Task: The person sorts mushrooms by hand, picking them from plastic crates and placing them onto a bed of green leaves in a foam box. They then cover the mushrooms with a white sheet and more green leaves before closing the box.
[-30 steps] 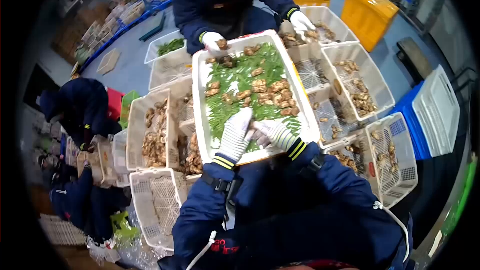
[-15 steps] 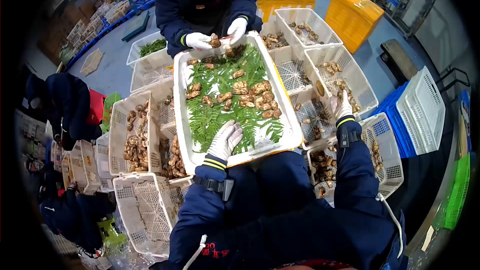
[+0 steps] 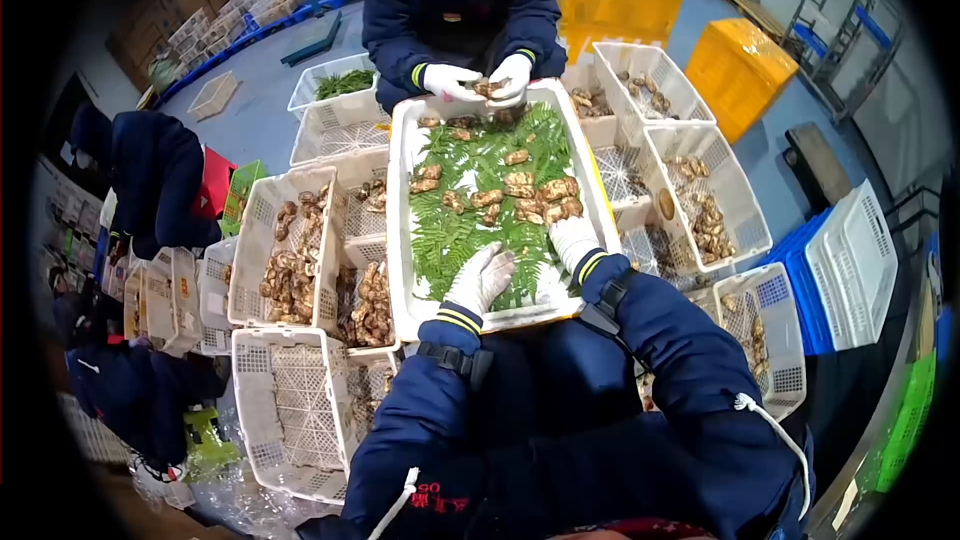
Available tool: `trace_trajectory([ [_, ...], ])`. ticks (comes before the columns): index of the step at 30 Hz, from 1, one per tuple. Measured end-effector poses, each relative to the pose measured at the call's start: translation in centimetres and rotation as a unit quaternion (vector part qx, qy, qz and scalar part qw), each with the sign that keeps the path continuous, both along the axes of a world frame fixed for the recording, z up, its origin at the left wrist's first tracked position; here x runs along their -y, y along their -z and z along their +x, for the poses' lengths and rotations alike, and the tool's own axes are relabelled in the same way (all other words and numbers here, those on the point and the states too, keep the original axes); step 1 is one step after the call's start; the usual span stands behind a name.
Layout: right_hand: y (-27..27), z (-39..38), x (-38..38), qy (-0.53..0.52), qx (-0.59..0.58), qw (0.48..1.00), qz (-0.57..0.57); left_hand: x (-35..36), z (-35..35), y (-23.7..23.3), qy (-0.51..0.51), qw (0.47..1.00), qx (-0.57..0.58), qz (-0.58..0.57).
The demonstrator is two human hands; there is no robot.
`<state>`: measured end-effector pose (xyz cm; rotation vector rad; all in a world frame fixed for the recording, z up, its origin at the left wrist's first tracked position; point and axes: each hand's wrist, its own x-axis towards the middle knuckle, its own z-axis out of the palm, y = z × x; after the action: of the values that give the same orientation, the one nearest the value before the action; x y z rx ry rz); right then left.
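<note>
A white foam tray [image 3: 402, 230] lined with green fern leaves [image 3: 445, 245] lies in front of me. Brown mushrooms [image 3: 520, 183] rest on the ferns, clustered toward the tray's right side. My left hand [image 3: 482, 278], in a white glove, lies over the near part of the ferns with its fingers spread and nothing in it. My right hand [image 3: 574, 240], also gloved, is at the tray's right side, just below the mushroom cluster. Its fingertips point at the lowest mushrooms, and whether it holds one is hidden. Across the tray, a person's gloved hands [image 3: 512, 78] hold a mushroom.
Mushroom-filled baskets [image 3: 290, 270] stand left of the tray, with more baskets [image 3: 708, 210] on the right. An empty-looking basket [image 3: 300, 410] is at lower left. Yellow boxes [image 3: 738, 75] stand behind. Blue and white crates [image 3: 850, 270] are stacked at right. Other people work at far left.
My right hand has moved left from above the right basket to the tray. My left hand remains over the ferns. The other person's hands have come together around a mushroom. The view has shifted.
</note>
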<state>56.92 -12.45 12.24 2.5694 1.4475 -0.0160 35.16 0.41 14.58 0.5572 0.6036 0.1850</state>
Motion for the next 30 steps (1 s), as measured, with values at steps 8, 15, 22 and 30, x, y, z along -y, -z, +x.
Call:
trace_trajectory([
  [8, -9.1, -0.2, 1.9, 0.037, -0.417, 0.841, 0.342, -0.3, -0.3, 1.2, 0.024, 0.996, 0.089, -0.01],
  [15, -9.6, -7.0, 0.4, 0.225, -0.869, 0.244, 0.366, 1.0, 0.7, 1.2, -0.013, 0.965, 0.174, 0.198],
  [22, -7.6, -10.9, 0.2, 0.206, -0.805, 0.514, 0.214, 0.6, 0.0, -0.3, -0.007, 0.983, 0.113, 0.144],
  [30, -5.4, -0.2, -0.8, -0.058, -0.022, 0.997, -0.036, 0.3, -0.3, -1.1, -0.012, 0.994, 0.074, 0.08],
])
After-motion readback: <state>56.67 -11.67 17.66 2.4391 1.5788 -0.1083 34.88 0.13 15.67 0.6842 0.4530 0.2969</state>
